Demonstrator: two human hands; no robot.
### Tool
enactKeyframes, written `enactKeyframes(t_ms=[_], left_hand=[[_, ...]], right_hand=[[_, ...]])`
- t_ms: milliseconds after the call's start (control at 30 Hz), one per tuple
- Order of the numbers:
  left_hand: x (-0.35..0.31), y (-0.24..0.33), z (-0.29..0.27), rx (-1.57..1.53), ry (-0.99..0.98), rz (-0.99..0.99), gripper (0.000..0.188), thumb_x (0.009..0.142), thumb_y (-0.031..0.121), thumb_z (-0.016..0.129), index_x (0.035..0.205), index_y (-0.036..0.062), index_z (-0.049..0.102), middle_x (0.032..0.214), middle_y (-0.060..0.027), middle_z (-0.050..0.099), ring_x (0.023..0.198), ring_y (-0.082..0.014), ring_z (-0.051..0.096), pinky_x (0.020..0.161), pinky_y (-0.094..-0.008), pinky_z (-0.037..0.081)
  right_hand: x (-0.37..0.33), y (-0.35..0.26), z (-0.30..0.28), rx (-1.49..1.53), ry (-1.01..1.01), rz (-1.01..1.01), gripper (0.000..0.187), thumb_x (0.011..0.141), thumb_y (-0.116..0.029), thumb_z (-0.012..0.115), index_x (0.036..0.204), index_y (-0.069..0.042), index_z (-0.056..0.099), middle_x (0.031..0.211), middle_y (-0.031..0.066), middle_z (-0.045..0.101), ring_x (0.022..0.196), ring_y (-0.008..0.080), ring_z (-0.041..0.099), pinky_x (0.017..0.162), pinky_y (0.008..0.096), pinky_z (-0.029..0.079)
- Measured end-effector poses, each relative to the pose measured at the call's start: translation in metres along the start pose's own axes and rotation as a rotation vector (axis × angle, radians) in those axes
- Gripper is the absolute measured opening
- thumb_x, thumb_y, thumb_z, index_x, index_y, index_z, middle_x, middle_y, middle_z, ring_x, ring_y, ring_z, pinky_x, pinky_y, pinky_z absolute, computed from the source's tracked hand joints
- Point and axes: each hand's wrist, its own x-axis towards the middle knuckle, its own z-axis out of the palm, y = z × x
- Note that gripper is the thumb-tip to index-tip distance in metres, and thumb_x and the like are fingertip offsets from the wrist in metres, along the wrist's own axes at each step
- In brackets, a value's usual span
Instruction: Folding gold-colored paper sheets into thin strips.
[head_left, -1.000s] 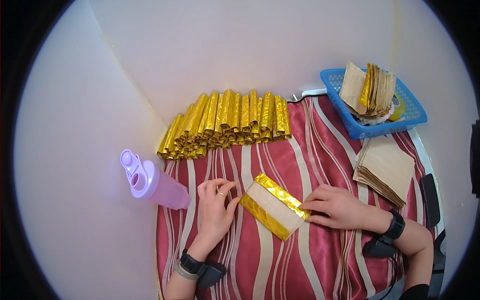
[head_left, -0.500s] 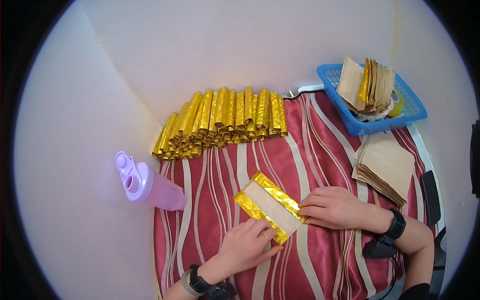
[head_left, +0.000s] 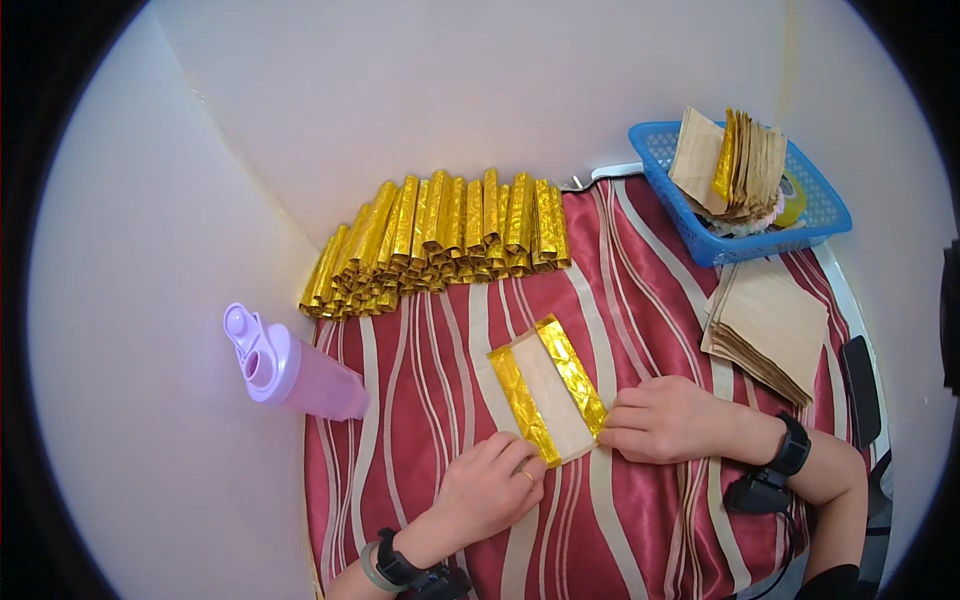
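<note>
A tan paper sheet [head_left: 556,395] with gold foil strips folded along its two long sides lies in front of me on the striped cloth. At its lower left corner, my left hand [head_left: 488,490] has its fingers bent and pressed together on the gold edge. My right hand [head_left: 662,420] pinches the lower right corner of the same sheet, with the thumb hidden. Beyond the sheet, several gold foil tubes [head_left: 450,220] lie in a layered pile. To the right is a stack of tan paper sheets [head_left: 770,320].
A blue plastic basket [head_left: 735,247] at the far right holds more folded paper [head_left: 752,165] and a yellow-green round thing [head_left: 790,200]. A purple shaker bottle [head_left: 310,375] stands at the left. A black phone-like slab [head_left: 860,392] lies on the right edge. Pale walls rise behind.
The gold-edged sheet has turned clockwise, and its far end has shifted up and right. My left hand has moved slightly with the near left corner; my right hand stays at the right corner.
</note>
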Motion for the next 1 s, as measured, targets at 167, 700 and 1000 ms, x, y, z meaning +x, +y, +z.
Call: enactKeyframes(t_ms=[167, 700, 1000], left_hand=[[0.0012, 0.0016, 0.0025, -0.174, 0.035, -0.15, 0.017, 0.074, 0.011, 0.076, 0.085, 0.0089, 0.063, 0.087, -0.0022, 0.059, 0.082, -0.0213, 0.06, 0.061, -0.032, 0.05], [0.0018, -0.0035, 0.007, -0.414, 0.027, -0.276, 0.019, 0.079, 0.006, 0.073, 0.095, 0.0054, 0.063, 0.091, -0.0083, 0.057, 0.089, -0.0286, 0.054, 0.076, -0.0381, 0.044], [-0.0006, -0.006, 0.0079, -0.021, 0.023, -0.102, 0.032, 0.071, 0.01, 0.075, 0.101, 0.0182, 0.075, 0.091, -0.0022, 0.055, 0.088, -0.0213, 0.054, 0.068, -0.0337, 0.046]], right_hand=[[0.0006, -0.0001, 0.0019, 0.257, 0.02, 0.184, 0.013, 0.08, -0.014, 0.069, 0.089, -0.007, 0.063, 0.08, 0.004, 0.056, 0.077, 0.021, 0.059, 0.063, 0.033, 0.051], [0.0012, 0.0001, 0.0075, 0.33, 0.002, 0.325, 0.013, 0.082, -0.013, 0.066, 0.093, -0.007, 0.06, 0.086, 0.0061, 0.058, 0.084, 0.0236, 0.06, 0.069, 0.035, 0.051], [-0.0031, 0.0044, 0.0012, -0.002, 0.007, -0.015, 0.025, 0.073, -0.013, 0.062, 0.096, -0.003, 0.064, 0.083, 0.0036, 0.057, 0.08, 0.0174, 0.059, 0.066, 0.0279, 0.048]])
